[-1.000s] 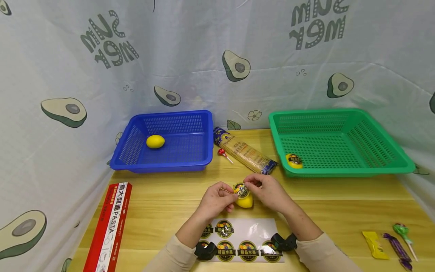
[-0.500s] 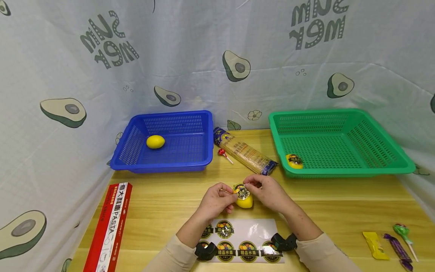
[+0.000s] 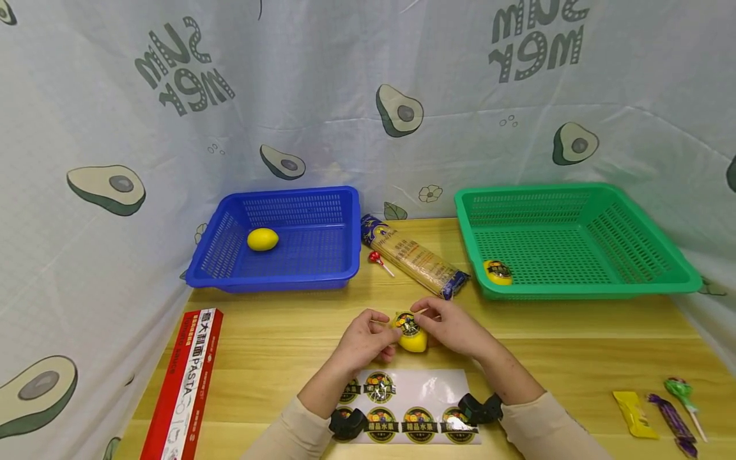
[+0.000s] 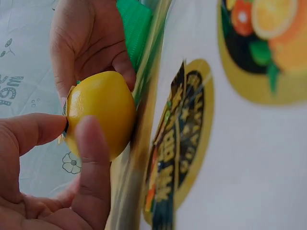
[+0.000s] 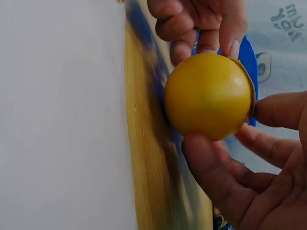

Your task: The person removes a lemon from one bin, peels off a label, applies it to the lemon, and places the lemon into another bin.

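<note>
Between both hands is a yellow lemon (image 3: 413, 344) with a round black-and-gold fruit sticker (image 3: 408, 324) on its upper face. My left hand (image 3: 366, 338) holds the lemon's left side, its thumb on the sticker's edge. From the right, my right hand (image 3: 454, 327) grips it, the thumb at the sticker's other edge and a finger against the lemon (image 5: 208, 98) in the right wrist view. Part of the sticker rim stands slightly off the skin there. Whether the lemon touches the table is unclear. Below the hands lies a white sticker sheet (image 3: 428, 386) with several stickers, partly covered by the left wrist.
A blue basket (image 3: 276, 283) holds one plain lemon (image 3: 262, 239); a green basket (image 3: 586, 292) holds a stickered lemon (image 3: 497, 272). Between them lie a pasta packet (image 3: 414, 255) and red lollipop (image 3: 375, 257). A pasta box (image 3: 184, 383) lies left, wrapped sweets (image 3: 635, 415) right.
The sticker lies flatter on the lemon and its glare has faded. My right fingers have shifted slightly at its edge; the left hand has barely moved.
</note>
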### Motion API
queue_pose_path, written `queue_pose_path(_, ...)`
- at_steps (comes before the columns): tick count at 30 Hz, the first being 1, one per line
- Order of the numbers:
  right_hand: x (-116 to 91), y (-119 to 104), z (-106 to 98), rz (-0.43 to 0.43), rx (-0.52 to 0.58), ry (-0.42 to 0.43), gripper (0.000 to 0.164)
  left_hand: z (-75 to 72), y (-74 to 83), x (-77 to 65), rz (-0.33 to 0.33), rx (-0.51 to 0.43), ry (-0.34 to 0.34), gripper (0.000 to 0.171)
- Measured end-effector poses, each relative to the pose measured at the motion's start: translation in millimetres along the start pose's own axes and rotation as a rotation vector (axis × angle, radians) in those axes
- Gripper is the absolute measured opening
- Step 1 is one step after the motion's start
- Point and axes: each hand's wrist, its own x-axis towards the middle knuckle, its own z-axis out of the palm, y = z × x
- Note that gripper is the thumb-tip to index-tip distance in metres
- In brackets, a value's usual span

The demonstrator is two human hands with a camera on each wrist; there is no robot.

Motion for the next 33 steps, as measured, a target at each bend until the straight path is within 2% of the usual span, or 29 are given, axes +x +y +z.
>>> queue_pose_path(2, -1, 0, 1, 0.022, 0.08, -0.032, 0.029, 0.3, 0.5, -0.1, 0.0, 0.002, 0.006, 0.046)
queue_pose_path(5, -3, -5, 1, -0.004, 0.117, 0.0, 0.032, 1.3, 2.4, -0.3, 0.027, -0.022, 0.013, 0.048)
queue_pose_path(11, -12, -21, 3, -0.114, 0.17, 0.124, 0.039, 2.8, 16.0, -8.0, 0.209, -0.085, 0.013, 0.057)
queue_pose_path(13, -14, -24, 6, -0.132, 0.172, 0.131, 0.042, 3.9, 21.0, -11.9, 0.268, -0.069, 0.029, 0.056)
queue_pose_path(15, -14, -26, 9, -0.133, 0.149, 0.118, 0.043, 5.7, 25.0, -16.4, 0.299, -0.037, 0.047, 0.054)
queue_pose_path(18, -15, -28, 13, -0.126, 0.108, 0.058, 0.045, 8.6, 28.7, -21.5, 0.312, 0.011, 0.053, 0.052)
queue_pose_path(22, -15, -29, 17, -0.12, 0.092, 0.025, 0.048, 10.2, 30.5, -23.9, 0.307, 0.045, 0.045, 0.05)
queue_pose_path(29, -15, -27, 19, -0.12, 0.104, 0.041, 0.046, 8.4, 30.4, -24.0, 0.319, 0.081, 0.006, 0.051)
queue_pose_path(33, -15, -25, 23, -0.138, 0.063, 0.105, 0.042, 8.2, 29.4, -23.1, 0.315, 0.077, -0.011, 0.05)
